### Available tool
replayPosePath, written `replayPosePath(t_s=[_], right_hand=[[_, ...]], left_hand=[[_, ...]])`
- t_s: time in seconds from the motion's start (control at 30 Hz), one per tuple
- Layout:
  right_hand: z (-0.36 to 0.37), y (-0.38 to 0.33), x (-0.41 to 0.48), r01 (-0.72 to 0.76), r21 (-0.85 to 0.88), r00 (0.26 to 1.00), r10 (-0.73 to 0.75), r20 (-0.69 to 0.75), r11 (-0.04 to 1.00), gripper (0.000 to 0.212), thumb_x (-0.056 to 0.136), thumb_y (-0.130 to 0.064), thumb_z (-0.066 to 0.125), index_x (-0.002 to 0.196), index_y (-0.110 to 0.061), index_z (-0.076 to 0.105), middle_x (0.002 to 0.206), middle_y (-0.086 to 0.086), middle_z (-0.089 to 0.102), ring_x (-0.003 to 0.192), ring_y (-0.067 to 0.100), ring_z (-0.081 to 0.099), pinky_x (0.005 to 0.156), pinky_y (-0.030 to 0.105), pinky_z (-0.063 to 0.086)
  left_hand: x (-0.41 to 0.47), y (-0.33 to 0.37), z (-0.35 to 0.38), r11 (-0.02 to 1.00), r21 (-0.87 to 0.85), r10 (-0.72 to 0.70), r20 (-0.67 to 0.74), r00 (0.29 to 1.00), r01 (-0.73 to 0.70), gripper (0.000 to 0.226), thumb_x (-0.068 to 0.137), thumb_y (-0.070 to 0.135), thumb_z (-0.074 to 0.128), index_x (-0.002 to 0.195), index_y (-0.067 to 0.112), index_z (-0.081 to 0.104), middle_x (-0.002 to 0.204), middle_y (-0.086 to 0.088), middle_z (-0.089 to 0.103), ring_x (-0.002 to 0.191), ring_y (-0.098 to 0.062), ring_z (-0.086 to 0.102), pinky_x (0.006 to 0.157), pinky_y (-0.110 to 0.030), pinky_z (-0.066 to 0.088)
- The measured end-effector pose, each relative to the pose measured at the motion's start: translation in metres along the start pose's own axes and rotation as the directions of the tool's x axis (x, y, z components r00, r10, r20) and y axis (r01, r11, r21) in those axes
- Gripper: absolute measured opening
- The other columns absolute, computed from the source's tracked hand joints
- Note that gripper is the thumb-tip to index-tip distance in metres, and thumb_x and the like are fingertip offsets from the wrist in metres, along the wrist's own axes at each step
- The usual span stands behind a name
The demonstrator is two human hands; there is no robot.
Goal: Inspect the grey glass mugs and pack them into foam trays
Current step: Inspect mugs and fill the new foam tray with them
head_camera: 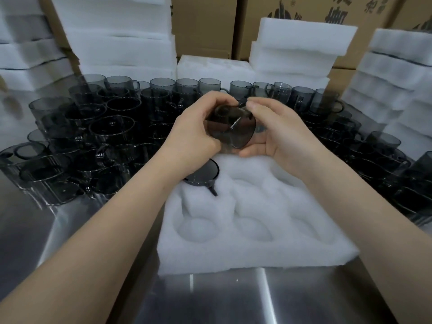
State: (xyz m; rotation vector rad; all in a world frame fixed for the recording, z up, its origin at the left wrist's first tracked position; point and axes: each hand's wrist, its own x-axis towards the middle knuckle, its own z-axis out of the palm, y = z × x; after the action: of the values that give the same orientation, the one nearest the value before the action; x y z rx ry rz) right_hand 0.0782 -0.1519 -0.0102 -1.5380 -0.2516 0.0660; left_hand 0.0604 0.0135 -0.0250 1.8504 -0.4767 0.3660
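Above the far edge of the foam tray [257,249], the left grip [194,134] and right grip [273,134] are both curling around one grey glass mug [231,127], holding it tilted sideways. A second mug [203,170] is sitting in the tray's far-left pocket, while loose mugs [105,127] are crowding the steel tabletop [210,300] on three sides.

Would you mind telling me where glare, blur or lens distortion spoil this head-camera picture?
Head view: the wide lens bows the foam stacks at the edges; the steel table carries bright glare streaks; the mug held by the left hand and right hand is softly blurred, with a bright glint across it; the white foam tray shows its pockets only by faint shadows.
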Motion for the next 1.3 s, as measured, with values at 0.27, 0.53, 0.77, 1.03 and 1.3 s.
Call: replayPosePath(t_s=[0.27, 0.53, 0.77, 1.03, 1.3], right_hand=[[-0.005, 0.002, -0.003, 0.003, 0.124, 0.994, -0.016, 0.107, 0.992, 0.007, 0.097, -0.014, 0.055, 0.096, -0.012, 0.062, 0.091, 0.009, 0.071, 0.074, 0.026, 0.072, 0.061, 0.033, 0.059], [-0.004, 0.004, 0.001, 0.145, 0.058, 0.983, -0.15, 0.108, 0.988, 0.013, 0.077, -0.033, 0.061, 0.077, -0.02, 0.063, 0.07, -0.004, 0.06, 0.06, 0.01, 0.052, 0.057, 0.022, 0.042], [-0.005, 0.003, -0.001, 0.089, 0.141, 0.972, -0.117, 0.204, 0.986, 0.024, 0.075, -0.043, 0.056, 0.075, -0.02, 0.054, 0.063, -0.005, 0.042, 0.054, 0.011, 0.036, 0.057, 0.027, 0.029], [-0.003, -0.002, 0.0, -0.067, 0.199, 0.97, 0.016, 0.244, 0.978, 0.048, 0.09, -0.045, 0.048, 0.048, -0.021, 0.048, 0.057, -0.004, 0.03, 0.05, 0.012, 0.034, 0.052, 0.026, 0.03], [0.001, -0.003, -0.002, -0.056, -0.014, 0.997, 0.057, 0.053, 0.998, 0.059, 0.097, -0.051, 0.049, 0.048, -0.021, 0.036, 0.052, -0.002, 0.024, 0.044, 0.014, 0.027, 0.044, 0.023, 0.027]], left_hand=[[0.001, 0.001, 0.004, 0.988, 0.149, -0.058, 0.041, 0.998, 0.051, 0.086, 0.077, 0.025, 0.081, 0.148, 0.023, 0.032, 0.14, 0.004, 0.046, 0.127, -0.01, 0.047, 0.109, -0.031, 0.04], [0.0, 0.003, 0.002, 0.995, 0.099, -0.012, -0.01, 1.0, 0.013, 0.071, 0.072, 0.006, 0.08, 0.134, 0.026, 0.051, 0.115, 0.004, 0.064, 0.109, -0.01, 0.06, 0.101, -0.031, 0.047], [-0.004, 0.007, 0.005, 0.994, 0.074, 0.083, -0.033, 0.996, -0.08, 0.073, 0.071, -0.008, 0.073, 0.134, 0.02, 0.051, 0.115, 0.008, 0.059, 0.109, -0.013, 0.06, 0.099, -0.034, 0.049], [-0.006, 0.007, 0.007, 0.925, 0.333, 0.206, -0.028, 0.978, -0.185, 0.078, 0.066, -0.016, 0.059, 0.136, 0.019, 0.052, 0.128, -0.002, 0.053, 0.12, -0.009, 0.048, 0.104, -0.012, 0.033], [-0.009, 0.007, 0.009, 0.857, 0.461, 0.255, 0.011, 0.967, -0.231, 0.086, 0.066, -0.017, 0.051, 0.145, 0.018, 0.042, 0.138, -0.001, 0.047, 0.124, -0.023, 0.047, 0.104, -0.04, 0.041]])
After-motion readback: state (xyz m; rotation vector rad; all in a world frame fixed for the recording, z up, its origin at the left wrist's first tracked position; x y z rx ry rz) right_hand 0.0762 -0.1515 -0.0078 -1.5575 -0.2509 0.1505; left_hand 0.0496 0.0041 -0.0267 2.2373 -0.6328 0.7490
